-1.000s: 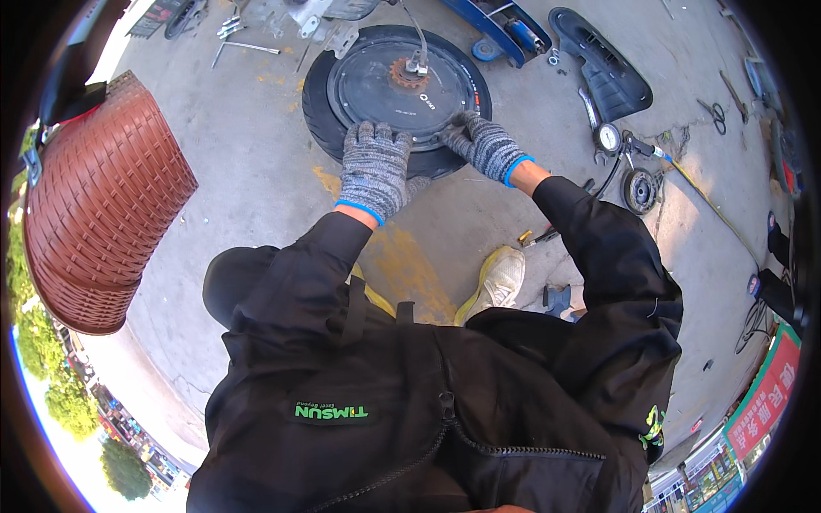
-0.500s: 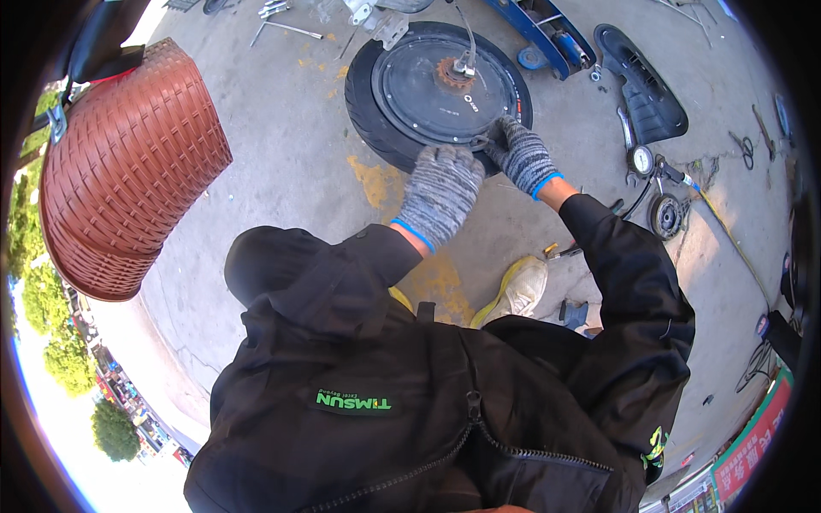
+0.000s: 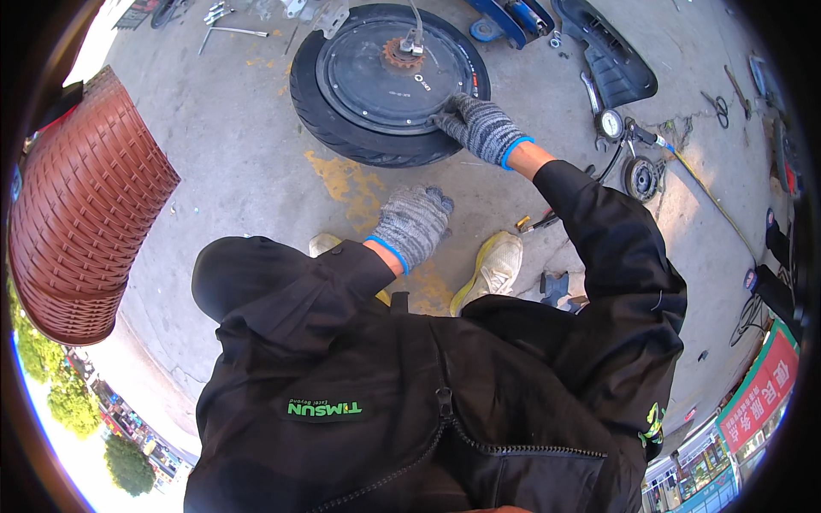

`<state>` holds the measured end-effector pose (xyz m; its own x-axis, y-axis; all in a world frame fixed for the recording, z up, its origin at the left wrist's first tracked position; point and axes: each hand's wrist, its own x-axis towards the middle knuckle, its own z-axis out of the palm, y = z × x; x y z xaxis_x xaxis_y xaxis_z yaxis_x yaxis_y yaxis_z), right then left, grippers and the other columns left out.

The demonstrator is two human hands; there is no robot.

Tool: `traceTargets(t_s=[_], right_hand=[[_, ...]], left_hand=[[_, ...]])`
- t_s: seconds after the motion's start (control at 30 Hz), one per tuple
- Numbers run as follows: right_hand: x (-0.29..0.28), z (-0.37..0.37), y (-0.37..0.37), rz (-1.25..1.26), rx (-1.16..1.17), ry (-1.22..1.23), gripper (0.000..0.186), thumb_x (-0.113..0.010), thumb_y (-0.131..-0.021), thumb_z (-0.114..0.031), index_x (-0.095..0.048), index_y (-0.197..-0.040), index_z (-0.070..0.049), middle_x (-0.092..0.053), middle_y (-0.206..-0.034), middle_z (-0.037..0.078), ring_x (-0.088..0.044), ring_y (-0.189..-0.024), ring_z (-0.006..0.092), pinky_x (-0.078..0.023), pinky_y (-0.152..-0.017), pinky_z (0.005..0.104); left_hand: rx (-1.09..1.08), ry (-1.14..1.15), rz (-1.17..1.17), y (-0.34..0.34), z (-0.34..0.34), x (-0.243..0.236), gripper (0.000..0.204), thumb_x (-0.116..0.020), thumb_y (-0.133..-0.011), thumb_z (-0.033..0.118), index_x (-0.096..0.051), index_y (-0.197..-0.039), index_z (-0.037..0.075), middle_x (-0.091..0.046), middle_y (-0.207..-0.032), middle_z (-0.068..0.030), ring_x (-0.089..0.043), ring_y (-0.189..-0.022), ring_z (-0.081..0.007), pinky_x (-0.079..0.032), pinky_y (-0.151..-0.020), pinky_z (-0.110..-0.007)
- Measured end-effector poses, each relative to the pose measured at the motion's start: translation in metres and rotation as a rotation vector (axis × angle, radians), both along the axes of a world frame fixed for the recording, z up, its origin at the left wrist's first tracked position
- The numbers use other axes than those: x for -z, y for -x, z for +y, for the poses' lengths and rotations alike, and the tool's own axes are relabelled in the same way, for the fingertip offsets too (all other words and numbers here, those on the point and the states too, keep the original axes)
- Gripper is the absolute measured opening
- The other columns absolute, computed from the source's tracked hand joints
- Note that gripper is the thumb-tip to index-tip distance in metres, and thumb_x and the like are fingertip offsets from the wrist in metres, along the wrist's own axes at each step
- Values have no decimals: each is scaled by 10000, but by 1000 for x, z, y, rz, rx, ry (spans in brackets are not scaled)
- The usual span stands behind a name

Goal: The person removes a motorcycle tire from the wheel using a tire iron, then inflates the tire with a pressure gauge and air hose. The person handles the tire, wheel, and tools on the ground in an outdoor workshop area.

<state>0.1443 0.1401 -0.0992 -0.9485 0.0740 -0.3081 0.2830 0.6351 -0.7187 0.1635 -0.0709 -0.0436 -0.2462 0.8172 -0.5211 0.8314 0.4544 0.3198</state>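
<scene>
A black hub-motor wheel point(image 3: 385, 90) with its tyre point(image 3: 355, 141) lies on its side at the top of the view, a rusty sprocket point(image 3: 404, 53) at its centre. My right hand point(image 3: 483, 130), in a grey striped knit glove with a blue cuff, is at the near right edge of the hub, where the rim meets the tyre. Its fingers are pressed together there; whatever they pinch is hidden. Nearer to me, apart from the wheel, my left hand point(image 3: 412, 224) is in a matching glove above the floor. Its fingers are curled in, and their contents cannot be made out.
A brown woven basket point(image 3: 90, 205) stands at the left. Right of the wheel lie a black plastic cover point(image 3: 611, 56), a wrench point(image 3: 591, 92), a pressure gauge point(image 3: 610, 125) with a yellow hose point(image 3: 697, 175), and a round metal part point(image 3: 640, 178). A blue jack point(image 3: 505, 21) is beyond.
My left hand has drawn back from the wheel toward me. The right hand stays at the rim edge. The whole view has shifted, with the wheel now farther up and left.
</scene>
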Motion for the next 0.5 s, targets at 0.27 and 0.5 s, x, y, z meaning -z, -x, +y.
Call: traceTargets(t_s=[0.27,0.5], right_hand=[[12,5,-8,130,-3,-29,259,-709,-862,-191,-656,-1042,-13,-704,-939,199,-680,-910,378,-543,-816,428],[31,15,-23,116,155,107,243,-713,-859,-158,-648,-1041,-11,-706,-889,126,-666,-797,230,-552,-764,349]], left_hand=[[-29,-17,9,7,0,0,422,-669,-874,388,-643,-1138,60,-636,-1160,-165,-619,-1098,-343,-505,-921,-476],[-42,-76,105,20,8,-2,430,-665,-869,404,-656,-1126,60,-643,-1155,-169,-609,-1105,-343,-494,-918,-476]])
